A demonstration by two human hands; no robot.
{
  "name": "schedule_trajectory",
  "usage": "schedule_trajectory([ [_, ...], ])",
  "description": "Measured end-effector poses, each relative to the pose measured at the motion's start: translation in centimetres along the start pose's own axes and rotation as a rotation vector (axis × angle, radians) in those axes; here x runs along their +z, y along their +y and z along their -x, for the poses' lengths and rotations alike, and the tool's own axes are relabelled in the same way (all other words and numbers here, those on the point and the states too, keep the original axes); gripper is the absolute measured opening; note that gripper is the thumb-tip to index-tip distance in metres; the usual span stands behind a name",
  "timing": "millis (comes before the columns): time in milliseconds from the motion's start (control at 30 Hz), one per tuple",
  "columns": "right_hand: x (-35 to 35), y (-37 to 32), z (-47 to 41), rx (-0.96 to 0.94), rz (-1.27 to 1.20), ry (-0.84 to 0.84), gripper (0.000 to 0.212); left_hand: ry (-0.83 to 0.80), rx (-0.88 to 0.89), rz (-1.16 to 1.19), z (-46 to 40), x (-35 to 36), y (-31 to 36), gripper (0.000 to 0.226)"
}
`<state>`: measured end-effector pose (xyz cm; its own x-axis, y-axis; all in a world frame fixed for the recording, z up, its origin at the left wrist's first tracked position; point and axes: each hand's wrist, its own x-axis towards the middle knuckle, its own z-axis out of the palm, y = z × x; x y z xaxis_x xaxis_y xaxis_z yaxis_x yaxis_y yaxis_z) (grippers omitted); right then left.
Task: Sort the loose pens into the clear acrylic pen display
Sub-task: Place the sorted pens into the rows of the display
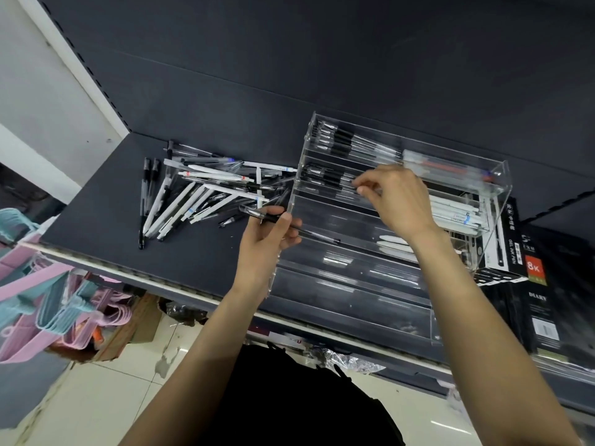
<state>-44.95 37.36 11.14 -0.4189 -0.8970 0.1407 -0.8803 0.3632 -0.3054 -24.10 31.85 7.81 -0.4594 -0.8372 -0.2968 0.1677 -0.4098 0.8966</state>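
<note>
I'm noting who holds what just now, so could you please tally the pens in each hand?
Left hand: 1 clear pen with a black grip
Right hand: 1 pen, pinched over the acrylic display; too blurred to rule out more
Total: 2 pens in hand

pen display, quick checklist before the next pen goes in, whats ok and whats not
1. Next pen in hand: ok. The left hand grips a clear pen with a black grip at the display's left edge.
2. Right hand out of the way: not ok. Its fingertips pinch a pen in the second row of the clear acrylic pen display.
3. Free rows: ok. The lower front rows look empty.
4. Matching row: ok. Black-grip pens lie in the top two rows, white ones at the right.
5. Pens left to sort: ok. The loose pile lies on the shelf, left of the display.
6. Display steady: cannot tell.
</note>
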Motion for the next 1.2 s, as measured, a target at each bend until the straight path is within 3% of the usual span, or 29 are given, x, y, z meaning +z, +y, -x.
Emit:
schedule_trajectory([
  [167, -0.2, -1.8, 1.9, 0.017, -0.201, 0.218, 0.01, -0.005, -0.038, 0.087, -0.2, -0.2, 0.4, 0.011],
  [333, 1.1, -4.3, 6.8, -0.017, -0.285, 0.096, 0.017, -0.039, 0.025, 0.022, 0.0, 0.8, 0.6, 0.009],
  [500, 1.6, -3.5, 8.7, 0.005, -0.309, 0.182, 0.012, -0.119, 0.089, -0.158, 0.0, 2.1, 0.2, 0.015],
  [567, 0.7, -2.3, 8.8, 0.056, -0.268, 0.279, 0.012, -0.074, 0.228, -0.412, -0.8, 1.8, 0.2, 0.018],
  [633, -0.7, -0.6, 8.4, 0.113, -0.222, 0.388, 0.012, -0.008, 0.551, -0.733, -2.2, 1.2, 0.3, 0.024],
  [700, -1.9, 1.2, 7.4, 0.143, -0.142, 0.444, 0.012, -0.065, 0.932, -1.095, -3.9, 1.2, 0.1, 0.028],
  [767, -2.4, 2.5, 6.1, 0.15, -0.072, 0.444, 0.011, -0.192, 1.118, -1.316, -5.3, 1.9, -0.3, 0.031],
  [900, -1.9, 3.5, 4.8, 0.142, -0.062, 0.408, 0.012, -0.242, 1.146, -1.524, -6.8, 2.4, -1.0, 0.034],
  [1200, -0.1, 2.3, 3.2, 0.11, -0.097, 0.399, 0.01, -0.124, 1.234, -1.631, -8.2, 2.6, -0.5, 0.027],
])
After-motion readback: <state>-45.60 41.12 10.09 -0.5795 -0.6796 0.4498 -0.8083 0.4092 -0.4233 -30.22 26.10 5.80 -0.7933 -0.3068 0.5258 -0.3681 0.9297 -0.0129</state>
